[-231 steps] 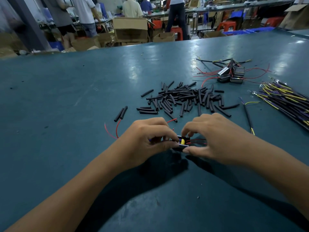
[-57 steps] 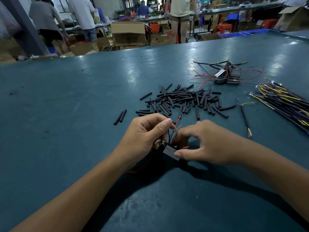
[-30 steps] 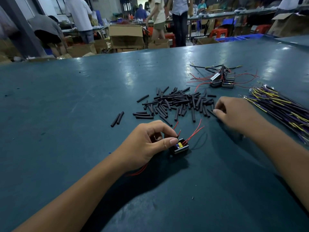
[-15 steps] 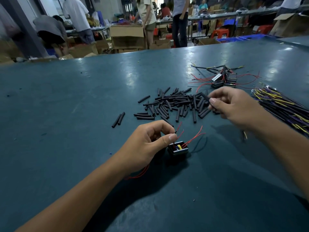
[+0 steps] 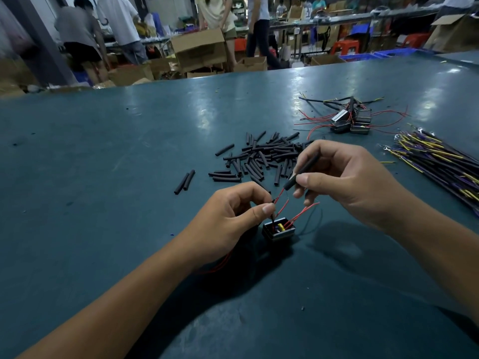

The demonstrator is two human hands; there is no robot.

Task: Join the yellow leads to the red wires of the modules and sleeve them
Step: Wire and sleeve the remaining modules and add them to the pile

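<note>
Left hand pinches a thin red wire just above the small black box-shaped module, which sits on the dark teal tabletop between both hands. Right hand pinches a short black sleeve tube between thumb and forefinger, its lower end at the wire tip. Loose pile of black sleeve tubes behind; bundle of yellow-and-purple leads far right; more black modules with red wires beyond.

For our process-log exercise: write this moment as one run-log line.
left hand: pinches red wire | right hand: holds black sleeve at wire tip | module: on table | sleeve not yet on
</note>
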